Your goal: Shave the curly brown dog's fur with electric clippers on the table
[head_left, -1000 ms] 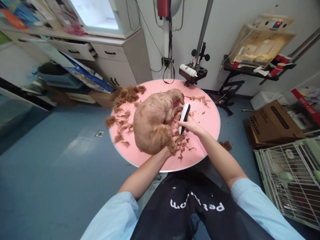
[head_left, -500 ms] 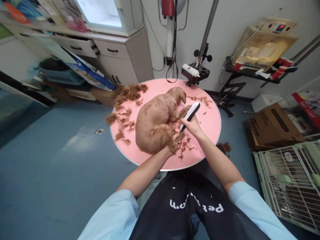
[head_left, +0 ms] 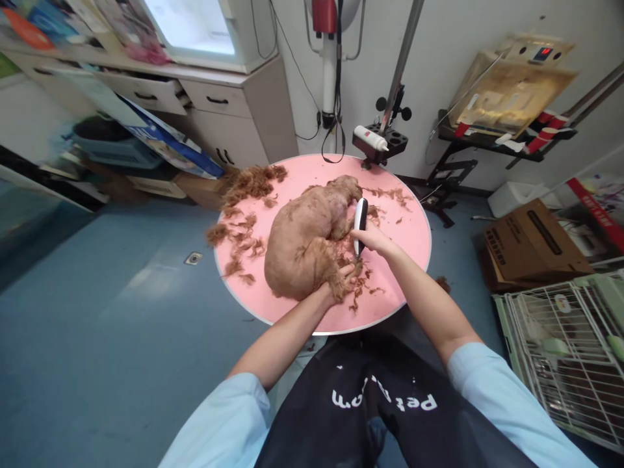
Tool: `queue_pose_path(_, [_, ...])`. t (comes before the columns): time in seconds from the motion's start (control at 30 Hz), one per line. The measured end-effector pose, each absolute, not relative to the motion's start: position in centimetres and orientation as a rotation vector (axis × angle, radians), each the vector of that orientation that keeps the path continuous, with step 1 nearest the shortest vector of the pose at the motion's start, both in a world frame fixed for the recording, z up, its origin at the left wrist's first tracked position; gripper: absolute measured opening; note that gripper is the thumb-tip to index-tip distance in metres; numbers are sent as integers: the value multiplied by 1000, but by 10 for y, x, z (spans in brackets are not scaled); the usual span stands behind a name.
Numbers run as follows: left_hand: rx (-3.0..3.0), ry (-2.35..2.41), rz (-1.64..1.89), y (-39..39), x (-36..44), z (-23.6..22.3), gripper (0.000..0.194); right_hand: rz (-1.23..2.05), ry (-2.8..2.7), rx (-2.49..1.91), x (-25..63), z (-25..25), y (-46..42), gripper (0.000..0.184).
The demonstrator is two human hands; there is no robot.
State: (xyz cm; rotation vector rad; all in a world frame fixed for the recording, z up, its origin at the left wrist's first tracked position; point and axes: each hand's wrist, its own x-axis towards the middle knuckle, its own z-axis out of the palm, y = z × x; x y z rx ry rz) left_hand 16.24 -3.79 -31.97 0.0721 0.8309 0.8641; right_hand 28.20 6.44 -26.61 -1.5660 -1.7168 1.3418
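Note:
A brown dog (head_left: pixel 302 234) lies curled on a round pink table (head_left: pixel 390 286), its body coat short and its legs fluffier. In my right hand (head_left: pixel 374 238) are black-and-white hair clippers (head_left: pixel 360 221), fingers wrapped round the body. Their lower end points down by the dog's legs, close to my left hand (head_left: pixel 347 273). That hand reaches in from the front edge with its fingers around a hind leg (head_left: pixel 337 284); fur partly hides them. Loose clippings (head_left: pixel 363 286) lie just right of it.
Piles of cut fur (head_left: pixel 253 185) cover the table's back left. Behind the table, a white bottle (head_left: pixel 371 138) rests on a black holder (head_left: pixel 390 146) fixed to a metal post. Cardboard boxes (head_left: pixel 531 240) and a wire cage (head_left: pixel 565 351) stand at the right.
The clippers have swung from a rightward slant to nearly upright, and my right hand has shifted slightly left. The dog's head has turned or lowered a little. My left hand stays by the hind leg.

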Motion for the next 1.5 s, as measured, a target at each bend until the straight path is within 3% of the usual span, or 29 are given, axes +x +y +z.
queue_pose_path(0.17, [57, 910, 881, -37, 166, -315, 30, 1174, -1812, -1464, 278, -271, 46, 16])
queue_pose_path(0.27, [59, 934, 887, -37, 166, -312, 39, 1062, -1646, -1373, 281, -284, 25, 31])
queue_pose_path(0.33, [64, 935, 889, -37, 163, -310, 45, 1202, -1498, -1239, 289, -293, 14, 41])
queue_pose_path(0.43, [52, 881, 886, -37, 157, -309, 35, 1501, -1229, -1072, 309, -302, 7, 41])
queue_pose_path(0.6, [26, 787, 789, -34, 153, -319, 38, 1683, -986, -1066, 339, -304, 16, 48])
queue_pose_path(0.83, [65, 678, 664, -32, 148, -329, 29, 1493, -1175, -1086, 327, -302, 33, 41])
queue_pose_path(1.07, [221, 620, 666, -33, 142, -346, 16, 1596, -1344, -1077, 319, -295, 38, 39])
queue_pose_path(1.5, [327, 753, 658, -39, 150, -337, 20, 1635, -2002, -1115, 299, -249, 61, 29])
